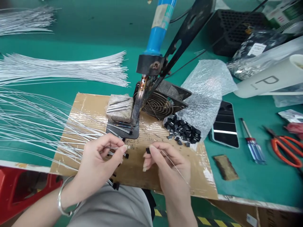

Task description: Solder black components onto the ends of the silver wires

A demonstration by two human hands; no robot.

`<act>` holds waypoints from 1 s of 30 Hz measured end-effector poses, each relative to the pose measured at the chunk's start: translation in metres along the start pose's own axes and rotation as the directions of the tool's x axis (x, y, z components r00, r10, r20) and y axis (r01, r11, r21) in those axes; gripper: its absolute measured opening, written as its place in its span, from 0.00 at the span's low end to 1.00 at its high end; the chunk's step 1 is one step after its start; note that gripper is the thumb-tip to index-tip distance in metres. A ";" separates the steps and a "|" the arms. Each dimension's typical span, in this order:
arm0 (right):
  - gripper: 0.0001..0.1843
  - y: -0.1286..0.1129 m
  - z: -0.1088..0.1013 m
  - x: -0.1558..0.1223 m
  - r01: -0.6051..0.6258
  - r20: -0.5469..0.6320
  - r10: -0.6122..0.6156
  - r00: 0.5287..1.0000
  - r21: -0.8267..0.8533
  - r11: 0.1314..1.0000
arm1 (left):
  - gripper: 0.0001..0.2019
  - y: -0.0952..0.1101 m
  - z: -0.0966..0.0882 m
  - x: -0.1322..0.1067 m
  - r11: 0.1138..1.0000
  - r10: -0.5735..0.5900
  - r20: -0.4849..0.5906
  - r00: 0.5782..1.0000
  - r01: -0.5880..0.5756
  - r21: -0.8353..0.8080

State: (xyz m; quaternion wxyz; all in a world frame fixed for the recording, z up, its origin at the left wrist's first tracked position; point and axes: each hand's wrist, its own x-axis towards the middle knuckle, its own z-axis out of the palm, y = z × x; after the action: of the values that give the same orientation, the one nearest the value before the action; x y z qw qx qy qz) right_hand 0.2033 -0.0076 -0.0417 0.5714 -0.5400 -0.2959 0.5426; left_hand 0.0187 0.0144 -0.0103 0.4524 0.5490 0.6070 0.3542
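Observation:
My left hand [100,162] is closed in a pinch on a thin white wire [114,148], its end at my fingertips. My right hand [169,164] pinches a small black block [148,150], and a fine solder wire [174,165] runs across its fingers. A gap separates the two hands. Just above them, a soldering iron [155,34] with a blue handle hangs tip-down in a black metal stand [187,34]. Several white wires with black ends [80,134] lie under and beside my left hand.
Cardboard [87,104] covers the green table's front. On it are a block with metal rods [119,108], a fan [158,104] and a heap of black pieces [183,129]. Rightward lie a phone [224,124], screwdriver [253,143] and orange-handled cutters [286,149]. A wire bundle [66,69] lies behind.

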 end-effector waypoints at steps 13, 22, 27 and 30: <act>0.13 0.012 -0.021 0.002 0.126 -0.066 -0.242 0.968 -0.706 0.697 | 0.07 -0.005 -0.001 0.003 0.999 -0.048 0.075 0.996 0.046 0.028; 0.09 0.009 -0.018 0.009 0.231 0.031 -0.353 0.935 -0.809 0.540 | 0.08 0.000 -0.001 0.002 0.998 -0.057 0.089 0.994 0.055 0.027; 0.08 0.001 -0.011 0.000 0.231 0.028 -0.282 0.959 -0.655 0.720 | 0.07 -0.001 -0.002 0.000 1.000 -0.029 0.084 0.996 0.028 0.005; 0.04 -0.010 0.002 -0.009 0.075 -0.073 -0.107 0.991 -0.349 0.934 | 0.07 0.000 -0.003 0.000 0.999 -0.036 0.109 0.993 0.038 -0.018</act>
State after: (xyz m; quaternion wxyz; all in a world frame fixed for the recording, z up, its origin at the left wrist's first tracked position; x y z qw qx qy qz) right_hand 0.2021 -0.0135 -0.0297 0.5055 -0.6416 -0.3848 0.4299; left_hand 0.0157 0.0151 -0.0090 0.4968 0.5515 0.5881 0.3213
